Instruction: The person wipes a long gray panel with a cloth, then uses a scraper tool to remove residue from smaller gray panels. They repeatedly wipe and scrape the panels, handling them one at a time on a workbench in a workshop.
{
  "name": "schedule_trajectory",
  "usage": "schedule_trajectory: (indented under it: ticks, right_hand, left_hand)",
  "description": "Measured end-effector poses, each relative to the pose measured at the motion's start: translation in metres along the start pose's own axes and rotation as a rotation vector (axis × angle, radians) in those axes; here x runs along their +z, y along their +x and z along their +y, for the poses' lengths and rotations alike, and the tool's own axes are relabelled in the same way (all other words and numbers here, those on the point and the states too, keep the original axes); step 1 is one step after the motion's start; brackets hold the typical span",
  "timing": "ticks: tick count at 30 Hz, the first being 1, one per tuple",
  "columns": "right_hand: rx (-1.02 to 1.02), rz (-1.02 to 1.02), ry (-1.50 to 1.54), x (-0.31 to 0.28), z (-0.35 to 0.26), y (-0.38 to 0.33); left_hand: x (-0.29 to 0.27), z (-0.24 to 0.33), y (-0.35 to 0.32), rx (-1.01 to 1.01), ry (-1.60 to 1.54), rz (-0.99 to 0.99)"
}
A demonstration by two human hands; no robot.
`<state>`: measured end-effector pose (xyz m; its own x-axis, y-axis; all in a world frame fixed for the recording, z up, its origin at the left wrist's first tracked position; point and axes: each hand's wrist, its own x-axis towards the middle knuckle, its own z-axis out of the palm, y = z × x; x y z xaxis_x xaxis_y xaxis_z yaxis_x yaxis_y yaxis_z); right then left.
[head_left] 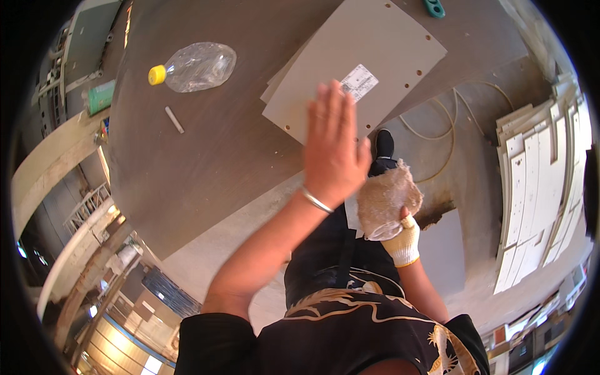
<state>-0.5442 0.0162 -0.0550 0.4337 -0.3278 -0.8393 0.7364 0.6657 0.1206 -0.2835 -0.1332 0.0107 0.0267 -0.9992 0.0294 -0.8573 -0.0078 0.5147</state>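
My bare left hand [336, 140], a bangle on its wrist, reaches out flat with fingers stretched. It is over the near edge of a grey board [375, 44] with round holes, and its fingertips are close to the white printed label [359, 82]; whether they touch the board I cannot tell. My right hand [405, 240], in a white knit glove with bare fingertips, is closed round a brownish crumpled bundle [389, 197] with clear plastic at its lower edge. Another board [279, 83] shows beneath the labelled one. Both lie on a brown work surface [206, 156].
A clear bottle [200, 67] with a yellow cap lies on the surface, near a short white stick [174, 120]. A teal tool [434, 7] is at the far edge. White panels [537, 187] stand stacked at right; a pale hose [453, 131] loops over the floor.
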Motion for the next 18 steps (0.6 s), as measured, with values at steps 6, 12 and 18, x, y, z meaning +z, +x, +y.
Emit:
schedule_trajectory:
  ticks: [6, 12, 18]
  right_hand:
    - [-0.005, 0.009, -0.102, -0.004, -0.039, -0.003]
    - [0.024, 0.004, -0.12, -0.003, -0.053, -0.004]
    - [0.003, -0.03, -0.107, 0.0, -0.057, 0.0]
  left_hand:
    - [0.056, 0.039, 0.018, -0.095, 0.207, -0.01]
    - [0.073, 0.036, 0.02, -0.081, 0.318, 0.068]
    - [0.027, 0.044, 0.007, 0.008, 0.373, 0.121]
